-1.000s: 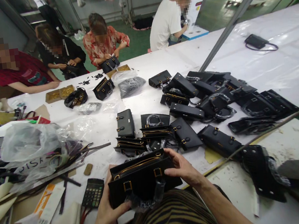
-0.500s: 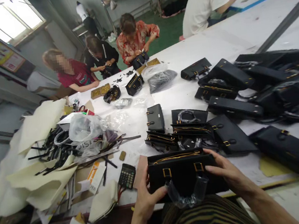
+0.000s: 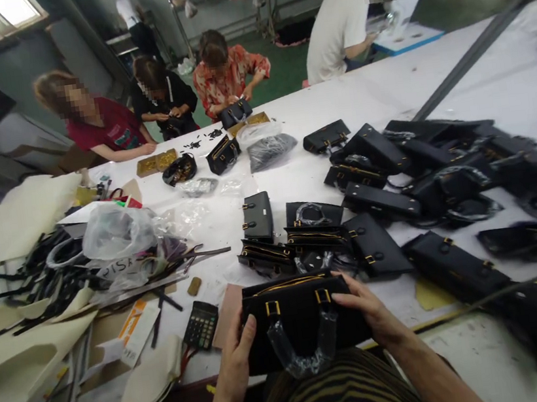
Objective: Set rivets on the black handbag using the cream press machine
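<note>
Left hand (image 3: 238, 363) and right hand (image 3: 369, 309) clasp the bag (image 3: 298, 319) by its ends; it looks light, semi-stiff, its wrapped handle (image 3: 304, 354) likely slippery.

Both hands grip a black handbag (image 3: 298, 319) at the near edge of the white counter (image 3: 325, 101): the left hand (image 3: 237, 360) clasps its left end, the right hand (image 3: 369, 309) its right end. The bag's plastic-wrapped handle (image 3: 302, 355) hangs down its front. A calculator (image 3: 200, 325) lies just left; more handbags (image 3: 394, 178), somewhat blurred, lie beyond.
</note>
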### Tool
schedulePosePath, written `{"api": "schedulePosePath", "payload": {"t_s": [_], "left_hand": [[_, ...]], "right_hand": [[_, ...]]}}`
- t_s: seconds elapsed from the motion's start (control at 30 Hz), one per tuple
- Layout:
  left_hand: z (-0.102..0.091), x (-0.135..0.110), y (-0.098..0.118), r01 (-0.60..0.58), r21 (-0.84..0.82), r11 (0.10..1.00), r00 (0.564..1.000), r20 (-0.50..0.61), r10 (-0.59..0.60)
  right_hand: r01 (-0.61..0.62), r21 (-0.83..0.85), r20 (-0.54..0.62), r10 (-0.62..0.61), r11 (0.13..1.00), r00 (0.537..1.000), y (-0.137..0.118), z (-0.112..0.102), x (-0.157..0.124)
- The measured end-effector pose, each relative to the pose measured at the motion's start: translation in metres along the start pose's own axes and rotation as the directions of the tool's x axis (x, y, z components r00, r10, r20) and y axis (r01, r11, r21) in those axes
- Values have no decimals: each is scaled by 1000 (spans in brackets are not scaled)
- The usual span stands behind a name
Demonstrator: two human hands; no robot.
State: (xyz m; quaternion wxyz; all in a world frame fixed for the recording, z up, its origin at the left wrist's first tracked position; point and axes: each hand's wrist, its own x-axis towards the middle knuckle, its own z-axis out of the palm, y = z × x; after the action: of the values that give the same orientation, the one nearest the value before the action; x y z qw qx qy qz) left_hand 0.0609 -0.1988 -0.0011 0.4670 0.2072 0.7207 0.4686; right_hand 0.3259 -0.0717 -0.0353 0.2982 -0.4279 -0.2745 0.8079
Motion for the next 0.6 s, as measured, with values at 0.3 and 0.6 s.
{"api": "schedulePosePath", "payload": {"t_s": [0.3,0.6], "left_hand": [[0,11,-15,116,-24,993,992,-43,-117],[0,12,-14,157,-12,988,986,-53,-157]], "right_hand": [[45,-35,20,-44,998,999,-6,7,-4],[63,-18,23,-63,998,998,-5,6,-2]]}}
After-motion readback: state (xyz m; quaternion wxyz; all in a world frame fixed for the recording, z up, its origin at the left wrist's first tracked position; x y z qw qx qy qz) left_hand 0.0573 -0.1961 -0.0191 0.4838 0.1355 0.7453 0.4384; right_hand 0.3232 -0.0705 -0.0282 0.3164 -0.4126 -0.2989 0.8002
